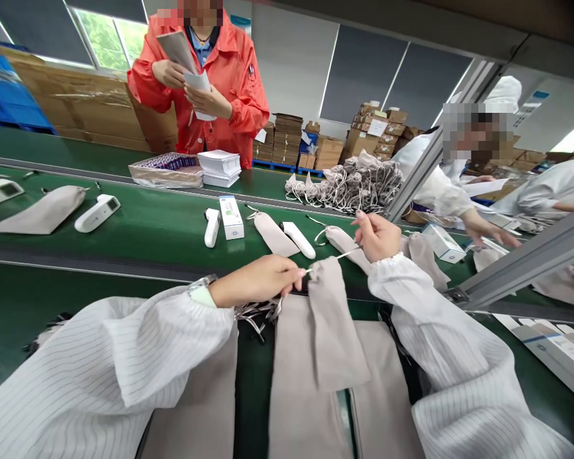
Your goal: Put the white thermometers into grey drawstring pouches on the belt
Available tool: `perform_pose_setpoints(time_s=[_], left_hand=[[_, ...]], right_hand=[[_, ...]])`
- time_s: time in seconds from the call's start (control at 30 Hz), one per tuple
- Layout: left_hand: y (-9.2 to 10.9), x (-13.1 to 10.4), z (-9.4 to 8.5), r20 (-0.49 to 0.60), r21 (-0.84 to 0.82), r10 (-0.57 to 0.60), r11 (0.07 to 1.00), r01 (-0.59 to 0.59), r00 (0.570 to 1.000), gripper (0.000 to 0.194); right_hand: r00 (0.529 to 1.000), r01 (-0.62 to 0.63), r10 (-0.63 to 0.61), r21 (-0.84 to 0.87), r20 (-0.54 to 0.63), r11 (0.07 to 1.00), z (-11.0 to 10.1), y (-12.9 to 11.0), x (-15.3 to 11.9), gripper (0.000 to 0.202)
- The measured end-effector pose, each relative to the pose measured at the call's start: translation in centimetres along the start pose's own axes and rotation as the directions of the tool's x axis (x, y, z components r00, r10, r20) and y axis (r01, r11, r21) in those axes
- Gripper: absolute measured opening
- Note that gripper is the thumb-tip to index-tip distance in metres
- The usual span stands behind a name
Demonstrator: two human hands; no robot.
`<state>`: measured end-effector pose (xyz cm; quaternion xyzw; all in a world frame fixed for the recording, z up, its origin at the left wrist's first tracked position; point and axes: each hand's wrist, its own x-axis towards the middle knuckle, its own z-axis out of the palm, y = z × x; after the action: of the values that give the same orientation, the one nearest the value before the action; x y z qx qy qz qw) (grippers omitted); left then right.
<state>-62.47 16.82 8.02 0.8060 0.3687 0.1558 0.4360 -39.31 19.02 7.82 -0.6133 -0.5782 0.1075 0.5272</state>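
Note:
A grey drawstring pouch hangs by its gathered neck between my hands, over more grey pouches laid flat in front of me. My left hand pinches the white cord on the pouch's left side. The cord's other end runs taut up to my right hand, whose fingers are closed on it. Just beyond my hands, a white handheld thermometer lies beside a filled-looking pouch on the green belt.
A thermometer and a small box sit on the belt. Behind are a pouch heap and a leaflet stack. A metal post slants at right. A co-worker in red holds papers; others work at right.

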Motion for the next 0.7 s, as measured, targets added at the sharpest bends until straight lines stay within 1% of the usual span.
perform_pose_setpoints(time_s=[0.03, 0.07, 0.1, 0.13, 0.17, 0.2, 0.23, 0.27, 0.3, 0.33, 0.37, 0.4, 0.43, 0.47, 0.53, 0.57, 0.6, 0.63, 0.7], left_hand=[[-0.1, 0.0, -0.2, 0.089, -0.017, -0.009, 1.0, 0.011, 0.996, 0.032], [-0.2, 0.1, -0.3, 0.142, -0.05, -0.003, 0.999, 0.011, 0.99, 0.031], [-0.3, 0.1, -0.3, 0.165, -0.108, 0.009, 0.994, 0.009, 0.986, 0.028], [-0.5, 0.1, -0.3, 0.18, -0.183, 0.018, 0.983, 0.016, 0.984, 0.025], [-0.6, 0.1, -0.2, 0.198, -0.269, 0.025, 0.963, 0.03, 0.98, 0.023], [-0.8, 0.1, 0.0, 0.218, -0.358, 0.032, 0.932, 0.05, 0.975, 0.022], [-1.0, 0.0, 0.2, 0.227, -0.444, 0.042, 0.893, 0.065, 0.973, 0.022], [-1.1, 0.0, 0.3, 0.228, -0.524, 0.053, 0.848, 0.077, 0.972, 0.023], [-1.2, 0.0, 0.5, 0.227, -0.592, 0.063, 0.802, 0.087, 0.972, 0.023], [-1.3, 0.0, 0.5, 0.222, -0.644, 0.067, 0.759, 0.095, 0.973, 0.023], [-1.3, -0.1, 0.5, 0.22, -0.683, 0.066, 0.723, 0.105, 0.973, 0.023], [-1.3, -0.1, 0.5, 0.226, -0.707, 0.06, 0.697, 0.121, 0.972, 0.023], [-1.3, -0.1, 0.4, 0.24, -0.715, 0.048, 0.684, 0.143, 0.969, 0.024], [-1.4, 0.0, 0.4, 0.256, -0.708, 0.033, 0.687, 0.163, 0.966, 0.027], [-1.6, 0.1, 0.3, 0.26, -0.662, 0.006, 0.729, 0.174, 0.966, 0.035], [-1.9, 0.3, 0.4, 0.232, -0.62, -0.014, 0.768, 0.159, 0.973, 0.038], [-2.1, 0.4, 0.6, 0.178, -0.568, -0.037, 0.812, 0.134, 0.983, 0.039], [-2.4, 0.5, 0.7, 0.11, -0.515, -0.059, 0.85, 0.108, 0.992, 0.039], [-2.7, 0.8, 1.2, -0.015, -0.429, -0.094, 0.9, 0.078, 0.995, 0.034]], right_hand=[[0.999, -0.003, 0.001, -0.046, -0.051, 0.999, -0.5, 0.8, 0.8, 0.048], [0.998, -0.045, 0.043, -0.058, -0.04, 0.997, -0.9, 1.4, 1.3, 0.05], [0.994, -0.108, 0.109, -0.039, 0.019, 0.993, -1.1, 1.7, 1.6, 0.053], [0.98, -0.166, 0.165, -0.001, 0.11, 0.986, -1.1, 1.8, 1.5, 0.055], [0.954, -0.199, 0.184, 0.04, 0.237, 0.979, -0.9, 1.5, 1.2, 0.054], [0.91, -0.198, 0.152, 0.082, 0.387, 0.977, -0.5, 1.1, 0.5, 0.051], [0.841, -0.167, 0.075, 0.125, 0.537, 0.978, 0.0, 0.5, -0.3, 0.047], [0.745, -0.118, -0.025, 0.169, 0.666, 0.978, 0.6, -0.2, -1.1, 0.043], [0.64, -0.072, -0.116, 0.21, 0.759, 0.975, 1.2, -0.7, -2.0, 0.041], [0.546, -0.043, -0.176, 0.237, 0.819, 0.971, 1.8, -1.1, -2.7, 0.039], [0.479, -0.028, -0.204, 0.247, 0.853, 0.969, 2.2, -1.2, -3.1, 0.035], [0.446, -0.019, -0.21, 0.244, 0.87, 0.97, 2.5, -1.1, -3.3, 0.031], [0.443, -0.011, -0.203, 0.232, 0.873, 0.973, 2.7, -0.8, -3.3, 0.031], [0.461, -0.003, -0.192, 0.217, 0.867, 0.976, 2.7, -0.2, -3.0, 0.033], [0.504, 0.02, -0.177, 0.193, 0.846, 0.981, 2.3, 1.1, -2.2, 0.034], [0.513, 0.024, -0.17, 0.184, 0.842, 0.983, 2.1, 1.6, -1.7, 0.034], [0.514, 0.021, -0.162, 0.176, 0.842, 0.984, 1.9, 2.0, -1.4, 0.034], [0.511, 0.013, -0.153, 0.17, 0.846, 0.985, 1.7, 2.3, -1.1, 0.035], [0.503, -0.008, -0.14, 0.166, 0.853, 0.986, 1.5, 2.3, -1.0, 0.036]])
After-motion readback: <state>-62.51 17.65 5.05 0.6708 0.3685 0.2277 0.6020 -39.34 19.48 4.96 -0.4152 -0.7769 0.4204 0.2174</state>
